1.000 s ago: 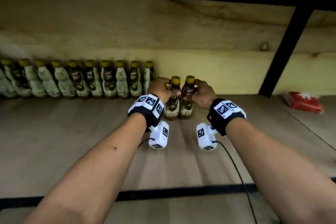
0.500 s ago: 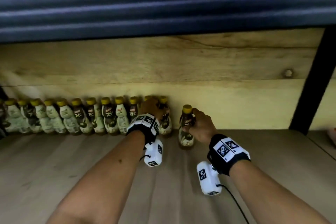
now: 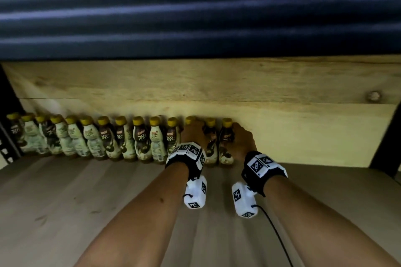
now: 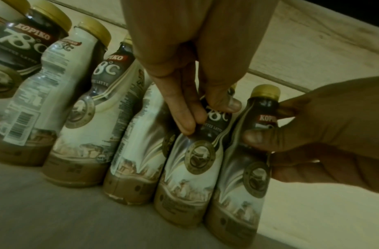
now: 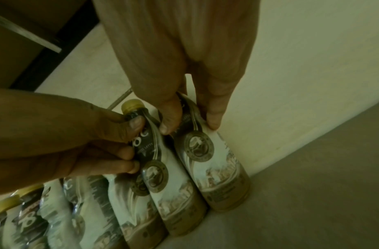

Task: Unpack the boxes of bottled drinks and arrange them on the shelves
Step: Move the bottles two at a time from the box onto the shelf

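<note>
Now my left hand [image 3: 193, 134] and right hand [image 3: 243, 138] each grip a Kopiko bottle [image 3: 225, 143] ending the back row [image 3: 86, 136]; the shelf [image 3: 65, 201] front remains unfilled.

Bottles [image 3: 138, 138] wear gold caps [image 3: 138, 120], cream-and-dark-brown labels; wristbands [image 3: 263, 165] show black-and-white square codes; pale yellow wood backboard [image 3: 217, 84].

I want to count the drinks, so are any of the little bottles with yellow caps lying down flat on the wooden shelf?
No, every small yellow-capped coffee bottle in the row stands upright on the wooden shelf.
</note>
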